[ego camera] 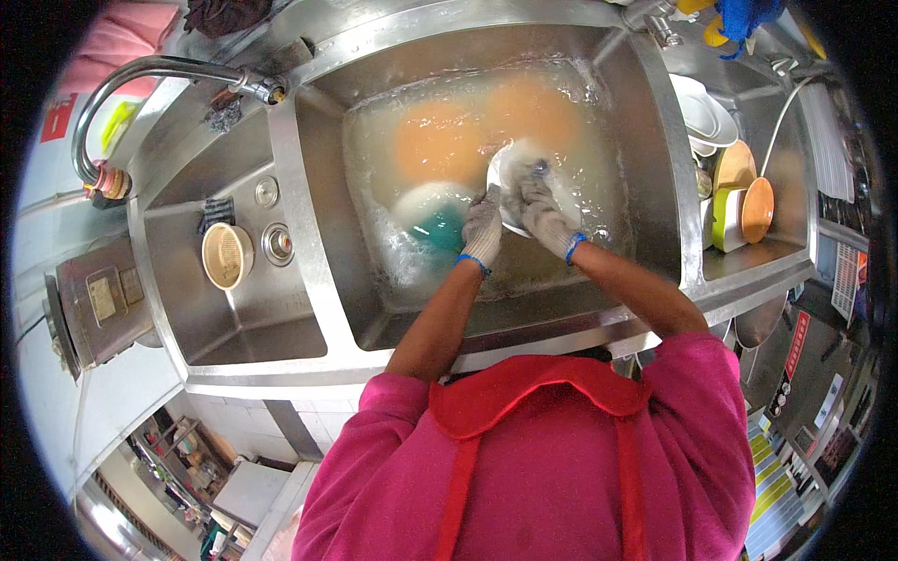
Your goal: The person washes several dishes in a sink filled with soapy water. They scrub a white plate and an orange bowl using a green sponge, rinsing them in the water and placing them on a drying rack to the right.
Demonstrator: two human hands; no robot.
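Observation:
My left hand (pixel 483 226), in a knit glove with a blue cuff edge, grips the near left rim of a white dish (pixel 495 168) in the middle basin. My right hand (pixel 539 203), gloved alike, presses against the inside of this dish. A small dark spot shows at the right fingertips, too blurred to name. Cloudy water (pixel 379 154) fills the lower part of the steel basin (pixel 477 45). Under its surface lie two blurred orange round things (pixel 436 144), (pixel 531 112), a whitish round one (pixel 428 200) and a green one (pixel 440 228).
In the left basin (pixel 189 329) stand a beige tub (pixel 228 257) and a dark striped cloth (pixel 217 212). A curved faucet (pixel 154 66) rises at back left. White dishes (pixel 701 116), a green-and-white container (pixel 728 219) and an orange oval dish (pixel 758 210) crowd the right basin.

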